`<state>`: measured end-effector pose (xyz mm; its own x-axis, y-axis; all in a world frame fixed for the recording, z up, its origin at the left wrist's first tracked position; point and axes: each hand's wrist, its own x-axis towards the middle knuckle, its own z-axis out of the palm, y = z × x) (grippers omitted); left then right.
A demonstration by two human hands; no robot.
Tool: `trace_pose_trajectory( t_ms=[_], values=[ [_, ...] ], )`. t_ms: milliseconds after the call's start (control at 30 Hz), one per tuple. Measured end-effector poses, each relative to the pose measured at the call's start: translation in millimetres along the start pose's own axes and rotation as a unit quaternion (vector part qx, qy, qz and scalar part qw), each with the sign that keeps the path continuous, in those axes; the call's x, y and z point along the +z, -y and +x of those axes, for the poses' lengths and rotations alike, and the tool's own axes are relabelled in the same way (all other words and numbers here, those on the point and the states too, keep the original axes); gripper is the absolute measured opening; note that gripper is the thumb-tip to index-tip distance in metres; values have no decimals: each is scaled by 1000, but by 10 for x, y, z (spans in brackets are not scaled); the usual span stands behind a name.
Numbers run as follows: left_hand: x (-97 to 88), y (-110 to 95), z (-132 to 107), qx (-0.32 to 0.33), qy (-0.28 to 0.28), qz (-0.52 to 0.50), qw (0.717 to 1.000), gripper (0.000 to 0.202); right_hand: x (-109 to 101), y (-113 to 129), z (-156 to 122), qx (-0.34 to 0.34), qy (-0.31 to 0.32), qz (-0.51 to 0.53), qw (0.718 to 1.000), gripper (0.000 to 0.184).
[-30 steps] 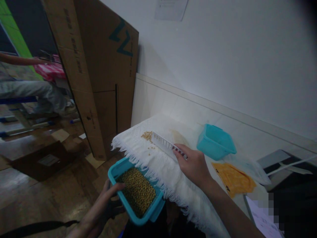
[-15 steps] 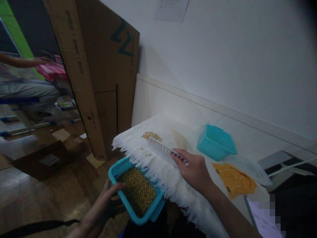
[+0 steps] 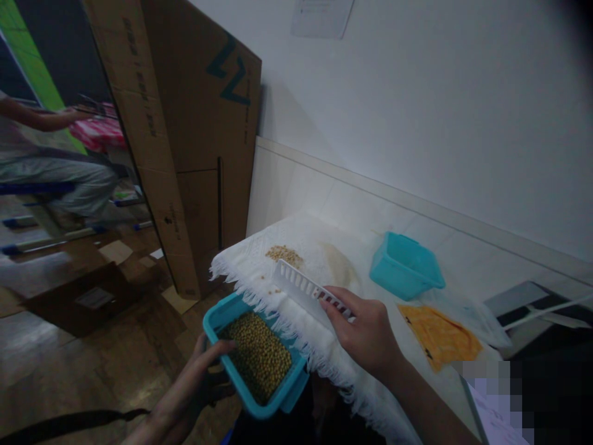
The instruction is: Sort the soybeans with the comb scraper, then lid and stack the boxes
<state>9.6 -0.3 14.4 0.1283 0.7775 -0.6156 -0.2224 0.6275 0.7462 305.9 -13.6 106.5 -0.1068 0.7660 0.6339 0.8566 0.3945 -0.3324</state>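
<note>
My left hand [image 3: 204,371] grips the near left rim of a teal plastic bin [image 3: 252,411] with the thumb over the edge. Dried soybeans [image 3: 262,355] fill much of it, and its far side sits under the fringed edge of a white cloth [image 3: 319,346]. In my right hand [image 3: 365,327] is a white slotted plastic divider [image 3: 301,287], its long edge low over the cloth; whether it touches cannot be told. Just beyond its far end lies a small heap of soybeans [image 3: 284,254], with a few loose ones nearer the cloth's edge.
A second teal bin [image 3: 403,269] stands at the table's back right by the wall. Beside it lie a yellow cloth [image 3: 440,337] and clear plastic. A tall cardboard box [image 3: 204,123] rises at the left. Farther left, another person [image 3: 50,154] sits on a stool.
The divider in my right hand has shifted slightly toward the table's near edge and tilted a little. A few loose beans on the cloth have moved. My left hand and the bin stay put.
</note>
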Motion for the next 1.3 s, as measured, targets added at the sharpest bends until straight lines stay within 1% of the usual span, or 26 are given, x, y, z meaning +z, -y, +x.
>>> trace_pose_trajectory(
  t_ms=[133, 300, 400, 600, 800, 1000, 1167, 1233, 1300],
  values=[
    [6, -8, 3, -9, -1, 0, 1000, 101, 18, 46, -8, 7, -11, 4, 1000, 29],
    [-32, 20, 42, 2, 10, -5, 1000, 91, 53, 121, 13, 66, 2, 14, 998, 28],
    [-52, 21, 82, 11, 9, -21, 1000, 90, 103, 156, 47, 75, 7, 28, 997, 29],
    [-115, -39, 160, 32, -20, -25, 999, 90, 272, 200, 78, 76, -33, 24, 996, 32],
    [-194, -92, 199, 47, -12, -22, 999, 81, 333, 276, 160, 38, 9, 19, 999, 32],
    [-189, -160, 159, 56, -1, -24, 998, 68, 436, 328, 228, -19, 11, -12, 1000, 34],
    [-246, -122, 227, 63, 5, -27, 998, 76, 491, 435, 165, -65, 17, -10, 998, 35],
    [-275, -96, 268, 58, 4, -32, 998, 78, 485, 501, 126, -85, 14, 3, 996, 35],
    [-286, -88, 285, 50, 3, -36, 998, 80, 456, 553, 86, -90, 8, 27, 996, 34]
  ],
)
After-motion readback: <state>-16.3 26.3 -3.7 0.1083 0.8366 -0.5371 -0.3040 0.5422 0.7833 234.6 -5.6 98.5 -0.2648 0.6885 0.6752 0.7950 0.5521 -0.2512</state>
